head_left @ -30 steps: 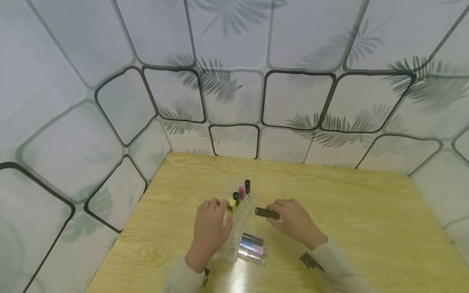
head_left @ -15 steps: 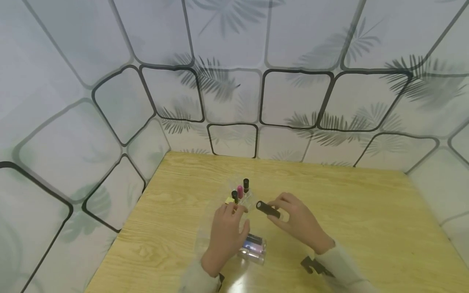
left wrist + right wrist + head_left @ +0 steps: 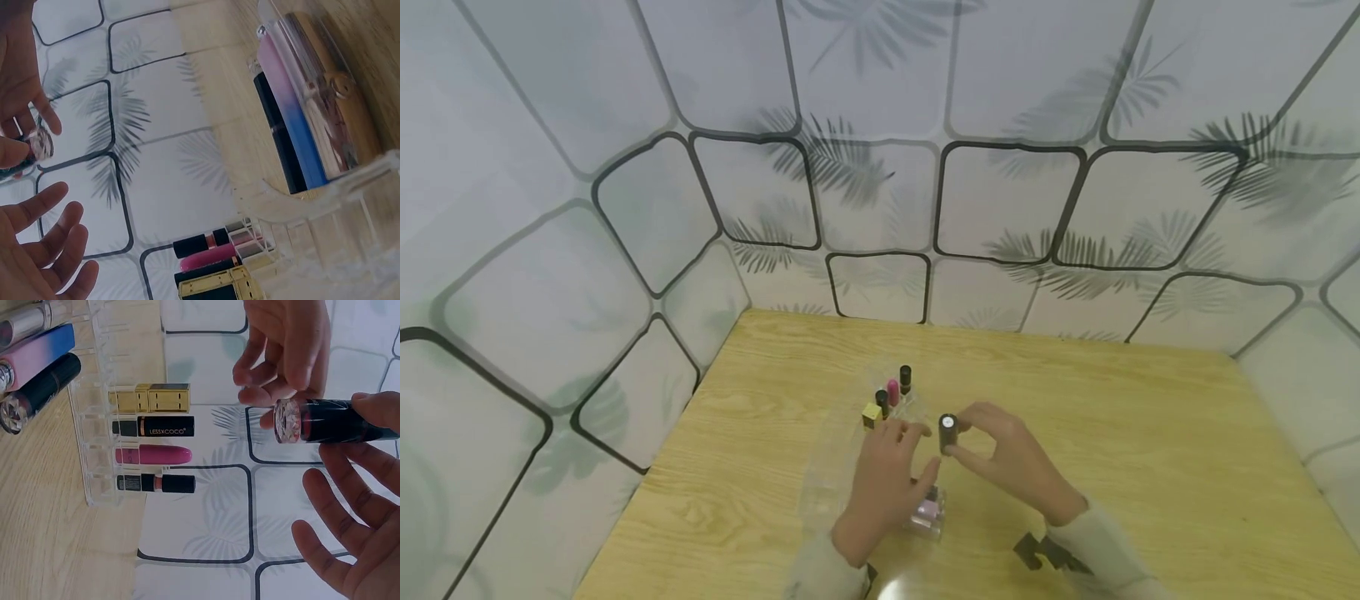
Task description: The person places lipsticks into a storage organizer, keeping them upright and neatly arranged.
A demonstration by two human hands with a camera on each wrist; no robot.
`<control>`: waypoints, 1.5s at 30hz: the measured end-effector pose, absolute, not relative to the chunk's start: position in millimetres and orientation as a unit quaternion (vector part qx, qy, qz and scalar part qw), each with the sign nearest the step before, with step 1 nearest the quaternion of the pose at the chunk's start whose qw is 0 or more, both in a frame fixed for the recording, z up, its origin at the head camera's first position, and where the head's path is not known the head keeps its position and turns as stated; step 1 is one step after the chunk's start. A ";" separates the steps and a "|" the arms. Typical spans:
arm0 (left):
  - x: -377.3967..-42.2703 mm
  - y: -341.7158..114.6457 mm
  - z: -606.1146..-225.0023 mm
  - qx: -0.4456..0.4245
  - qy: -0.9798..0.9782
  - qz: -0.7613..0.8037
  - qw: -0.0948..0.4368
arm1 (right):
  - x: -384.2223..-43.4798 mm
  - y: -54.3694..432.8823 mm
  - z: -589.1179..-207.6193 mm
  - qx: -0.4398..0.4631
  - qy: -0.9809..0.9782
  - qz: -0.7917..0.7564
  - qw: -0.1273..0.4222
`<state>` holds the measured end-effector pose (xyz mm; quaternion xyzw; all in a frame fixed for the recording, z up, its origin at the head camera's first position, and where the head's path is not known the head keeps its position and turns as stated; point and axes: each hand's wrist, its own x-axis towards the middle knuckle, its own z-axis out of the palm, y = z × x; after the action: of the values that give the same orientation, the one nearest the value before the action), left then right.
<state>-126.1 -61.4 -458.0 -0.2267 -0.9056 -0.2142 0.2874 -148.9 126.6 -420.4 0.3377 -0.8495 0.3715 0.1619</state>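
My right hand (image 3: 1018, 458) pinches a dark lipstick tube (image 3: 337, 420) between thumb and fingers, upright over the table. A clear, faceted end shows on the tube in the right wrist view. My left hand (image 3: 887, 475) is just left of it, fingers loosely bent and nothing in them. Behind the left hand is a clear acrylic lipstick organizer (image 3: 827, 471). In its far slots stand a gold-and-black lipstick (image 3: 169, 398), a black one (image 3: 167, 426), a pink one (image 3: 164, 454) and another black one (image 3: 175, 484).
Beside the organizer several tubes lie on the wooden table (image 3: 1120, 467): a pink-and-blue one (image 3: 292, 112), a dark one (image 3: 279, 134) and a shiny clear-and-metallic one (image 3: 322, 106). In the head view my left hand partly covers them. A patterned wall (image 3: 880, 287) rises behind the table.
My left hand has moved right, away from the gold-and-black lipstick and toward the right hand. The lipstick tube in my right hand has turned from lying sideways to upright.
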 end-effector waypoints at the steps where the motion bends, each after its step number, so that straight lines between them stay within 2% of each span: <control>1: -126.0 -59.9 -458.0 -0.229 -0.905 -0.216 0.286 | -148.7 126.3 -420.8 0.339 -0.847 0.379 0.157; 15: -124.9 -52.9 -454.0 -0.247 -0.887 -0.257 0.293 | -152.9 131.5 -424.0 0.364 -0.817 0.417 0.159; 21: -123.4 -60.9 -451.5 -0.253 -0.870 -0.280 0.317 | -154.8 140.7 -423.7 0.356 -0.809 0.454 0.116; 28: -127.8 -67.3 -444.2 -0.272 -0.838 -0.286 0.377 | -155.0 143.5 -427.2 0.341 -0.808 0.475 0.073; 33: -132.3 -69.2 -440.4 -0.289 -0.819 -0.283 0.407 | -153.8 139.0 -429.9 0.372 -0.808 0.450 0.082; 39: -133.3 -68.1 -436.7 -0.303 -0.820 -0.269 0.405 | -154.5 130.8 -437.7 0.422 -0.793 0.430 0.095; 45: -134.1 -64.2 -432.8 -0.321 -0.822 -0.236 0.407 | -149.5 123.6 -441.1 0.410 -0.816 0.398 0.086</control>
<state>-134.1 -64.2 -432.8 -0.3212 -0.8219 -0.2360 0.4069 -149.5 123.6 -441.1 0.4102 -0.8159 0.3983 0.0864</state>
